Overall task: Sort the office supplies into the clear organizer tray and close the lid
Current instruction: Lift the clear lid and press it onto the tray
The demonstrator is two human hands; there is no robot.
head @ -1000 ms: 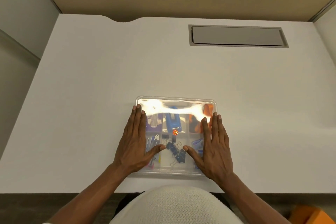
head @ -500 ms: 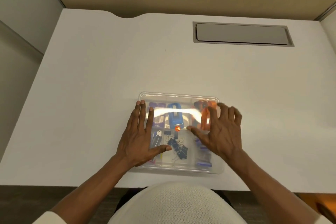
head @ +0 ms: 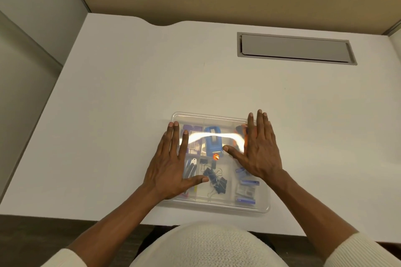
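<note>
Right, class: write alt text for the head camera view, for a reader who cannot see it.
Both hands, left hand and right hand, lie flat on the lid of a clear tray on a white desk. Binder clips and a blue stapler show through.

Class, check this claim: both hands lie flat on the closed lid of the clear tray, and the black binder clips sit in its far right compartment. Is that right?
Not quite. In the head view the left hand and right hand do lie flat on the lid of the tray, but the binder clips sit in the near middle compartment, not the far right.
</note>
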